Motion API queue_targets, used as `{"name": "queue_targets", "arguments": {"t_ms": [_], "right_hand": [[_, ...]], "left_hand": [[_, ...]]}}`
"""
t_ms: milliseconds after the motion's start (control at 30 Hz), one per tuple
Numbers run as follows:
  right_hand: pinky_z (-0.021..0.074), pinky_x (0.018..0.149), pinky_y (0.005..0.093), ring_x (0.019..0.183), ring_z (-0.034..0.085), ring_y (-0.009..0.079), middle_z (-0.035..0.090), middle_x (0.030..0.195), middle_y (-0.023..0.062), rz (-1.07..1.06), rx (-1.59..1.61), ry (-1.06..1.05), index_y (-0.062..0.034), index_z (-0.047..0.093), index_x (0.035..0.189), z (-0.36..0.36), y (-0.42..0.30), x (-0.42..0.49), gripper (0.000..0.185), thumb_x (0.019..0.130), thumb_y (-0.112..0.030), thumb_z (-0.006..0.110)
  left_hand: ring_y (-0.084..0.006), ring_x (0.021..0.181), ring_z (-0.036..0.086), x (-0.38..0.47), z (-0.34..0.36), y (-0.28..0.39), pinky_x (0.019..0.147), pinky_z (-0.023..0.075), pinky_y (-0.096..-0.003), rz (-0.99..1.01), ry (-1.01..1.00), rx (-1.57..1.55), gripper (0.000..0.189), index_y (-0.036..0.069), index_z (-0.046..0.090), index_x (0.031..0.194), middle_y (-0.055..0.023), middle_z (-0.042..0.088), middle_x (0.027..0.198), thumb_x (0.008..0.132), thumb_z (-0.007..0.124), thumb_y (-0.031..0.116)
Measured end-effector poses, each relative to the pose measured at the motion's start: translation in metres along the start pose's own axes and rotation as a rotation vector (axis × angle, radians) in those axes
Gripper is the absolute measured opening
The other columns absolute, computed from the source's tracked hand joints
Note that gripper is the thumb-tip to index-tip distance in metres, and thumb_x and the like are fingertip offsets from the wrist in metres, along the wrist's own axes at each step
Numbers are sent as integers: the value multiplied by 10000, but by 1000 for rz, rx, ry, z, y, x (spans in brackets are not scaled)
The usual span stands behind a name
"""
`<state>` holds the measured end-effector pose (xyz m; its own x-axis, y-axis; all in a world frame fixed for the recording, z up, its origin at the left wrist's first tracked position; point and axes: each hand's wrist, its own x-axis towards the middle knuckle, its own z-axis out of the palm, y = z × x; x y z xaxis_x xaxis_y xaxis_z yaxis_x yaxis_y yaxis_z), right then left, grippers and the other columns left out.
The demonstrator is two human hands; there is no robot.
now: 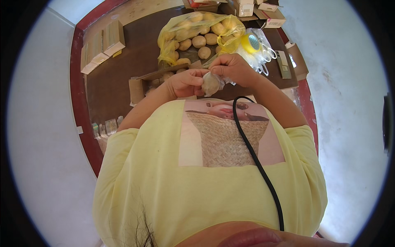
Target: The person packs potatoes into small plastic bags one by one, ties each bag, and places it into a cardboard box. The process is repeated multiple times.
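Note:
Above the table's near edge, a round tan fruit (pixel 211 83) sits inside a small clear plastic wrapper (pixel 220 84). My left hand (pixel 187 82) grips it from the left, thumb and fingers at its side. At the top, my right hand (pixel 233 69) pinches the gathered wrapper between thumb and finger. Just beyond both hands lies a spread yellow plastic bag (pixel 168 34) with several similar loose fruits (pixel 199 41). Partly hidden by my left hand and forearm, an open cardboard box (pixel 136 90) contains more of these fruits.
To the right lie a roll of tape (pixel 253 42), clear plastic bags with white loops (pixel 262 58) and a phone (pixel 284 64). Closed cardboard cartons (pixel 103 46) line the brown table's (pixel 135 40) left edge. Open boxes (pixel 271 18) crowd the far right. A black cable (pixel 257 157) crosses my shirt.

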<state>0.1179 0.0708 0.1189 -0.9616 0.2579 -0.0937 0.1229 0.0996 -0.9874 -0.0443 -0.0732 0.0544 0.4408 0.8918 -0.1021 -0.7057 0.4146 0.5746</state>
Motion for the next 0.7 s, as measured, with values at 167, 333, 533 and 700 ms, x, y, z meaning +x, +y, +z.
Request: {"name": "queue_targets", "arguments": {"t_ms": [167, 333, 533, 700], "right_hand": [[480, 667, 229, 738, 571, 88, 623, 872, 21, 96, 222, 104, -14, 614, 1016, -2, 13, 2, 174, 877, -117, 599], [488, 684, 234, 732, 574, 107, 621, 883, 28, 120, 263, 69, -20, 615, 1035, -9, 26, 6, 210, 884, -165, 591], [463, 678, 219, 720, 553, 89, 604, 893, 3, 115, 197, -93, -19, 605, 1095, 12, 17, 17, 286, 857, -177, 614], [462, 683, 235, 724, 541, 91, 575, 880, 7, 144, 167, -166, -14, 542, 1126, 41, 18, 43, 347, 848, -201, 634]], "left_hand": [[-135, 874, 569, -2, 6, -3, 722, 474, -242, 108, 45, 58, 691, 56, 448, 1282, -66, 578, 1093, 716, 790, 254], [-96, 801, 547, -6, 9, 0, 681, 465, -215, 329, 157, 4, 580, 110, 475, 1250, -18, 583, 1035, 761, 762, 233], [-104, 750, 582, -26, -11, -3, 666, 498, -210, 394, 290, 0, 524, 89, 486, 1206, -8, 603, 962, 772, 755, 205], [-100, 721, 582, -53, -3, 1, 616, 492, -207, 415, 617, 108, 436, 84, 500, 1165, -16, 604, 924, 801, 727, 166]]}}
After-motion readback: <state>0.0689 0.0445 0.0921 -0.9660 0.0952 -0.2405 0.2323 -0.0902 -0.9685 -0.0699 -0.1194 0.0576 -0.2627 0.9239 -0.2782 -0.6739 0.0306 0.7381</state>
